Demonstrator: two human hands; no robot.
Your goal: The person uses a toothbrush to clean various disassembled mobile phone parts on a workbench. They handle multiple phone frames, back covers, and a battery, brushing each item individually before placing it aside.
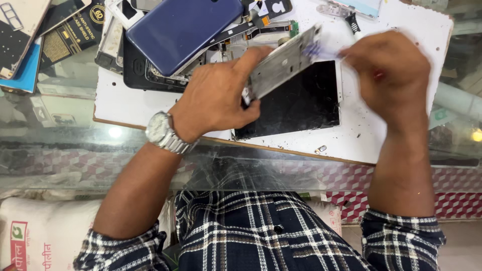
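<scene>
Phone mid-frame (283, 62), a thin silvery metal plate with cut-outs and small fittings, is held tilted above a white work board (401, 140), its upper end toward the far right and its lower end in the left hand (216, 98). Left hand is closed on the lower end, fingers wrapped along one long edge and thumb on the other side; a metal wristwatch (163, 131) sits on that wrist. Right hand (389, 73) is at the frame's upper end, fingers bunched together; motion blur hides what they pinch, so I cannot tell whether they grip the frame itself or a small part or tool at its corner. Directly below lies a black screen panel (296, 103), flat on the board, apart from the frame. Judgement: frame looks light and stiff but thin, likely to bend if twisted from both ends; edges and cut-outs may be sharp. Best hold appears to be along the long edges, as the left hand has it, keeping off the face. Farther back, a blue phone back cover (183, 27) rests on a heap of dismantled phone parts (150, 65). Board carries fine debris and a small loose metal piece (321, 149).
</scene>
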